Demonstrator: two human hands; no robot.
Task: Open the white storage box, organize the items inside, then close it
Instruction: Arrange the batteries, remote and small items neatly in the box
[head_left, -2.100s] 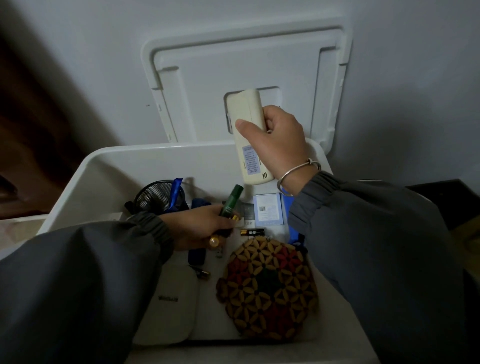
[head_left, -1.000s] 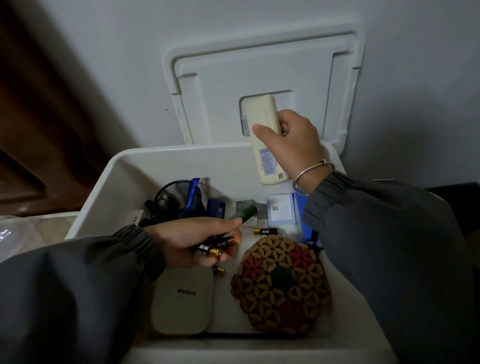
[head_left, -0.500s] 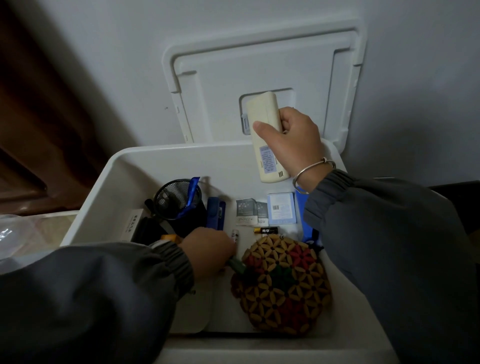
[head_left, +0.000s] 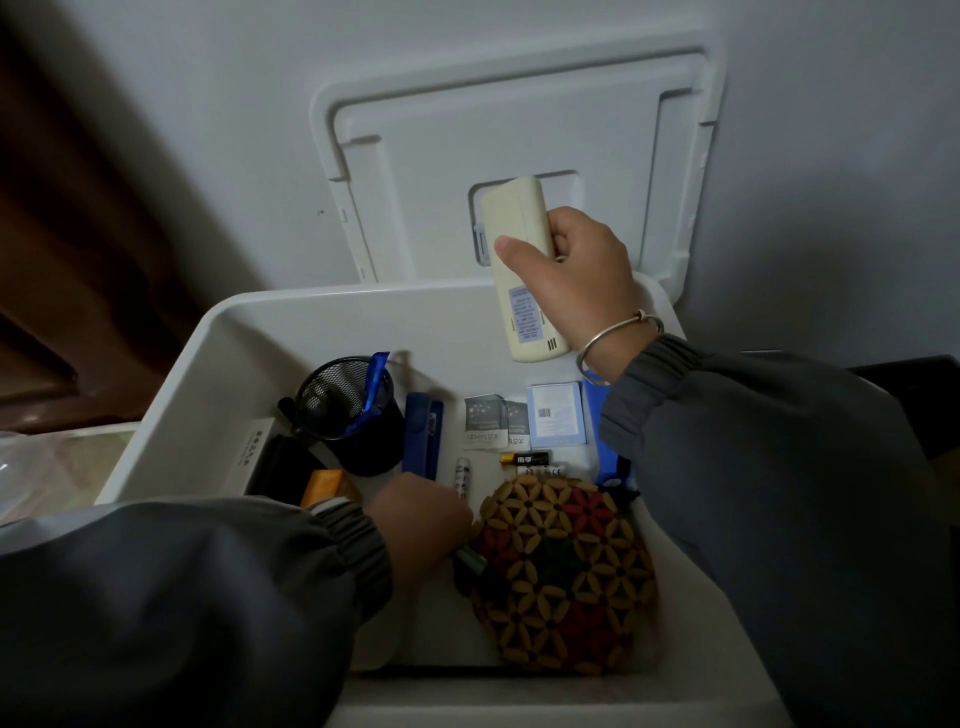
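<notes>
- Presently, the white storage box (head_left: 332, 304) is seen standing open close to the wall, its lid (head_left: 441, 156) taken off and propped upright against the wall just behind it.
- A cream handset (head_left: 519, 291) is held above the box's far rim by the right hand (head_left: 582, 275); the thumb is pressed on its labelled face and the fingers (head_left: 563, 226) are wrapped round its far edge.
- A silver bangle (head_left: 618, 332) is worn on that wrist, above a grey sleeve.
- The left hand (head_left: 421, 525) is lowered into the box, back upward, beside a round woven mat (head_left: 566, 577) patterned in tan, red and green.
- Its fingers are hidden beneath the hand, so it cannot be told whether they are closed or spread; the end of a green tube (head_left: 470, 561) is seen poking out from under it, against the mat's edge.
- A black mesh cup (head_left: 337, 395) is stood at the box's far left, with a blue strip (head_left: 374, 384) leaning out of it.
- A blue stapler (head_left: 423, 436) is laid just right of the cup, and a small white tube (head_left: 462, 475) lies beside the stapler's near end.
- Two grey sachets (head_left: 485, 421) and a pale blue carton (head_left: 556, 415) are laid flat side by side along the far wall.
- A black and gold battery (head_left: 524, 459) is laid between the sachets and the mat.
- A white carton printed with characters (head_left: 254, 452) is set against the left wall, with an orange item (head_left: 322, 486) near it.
</notes>
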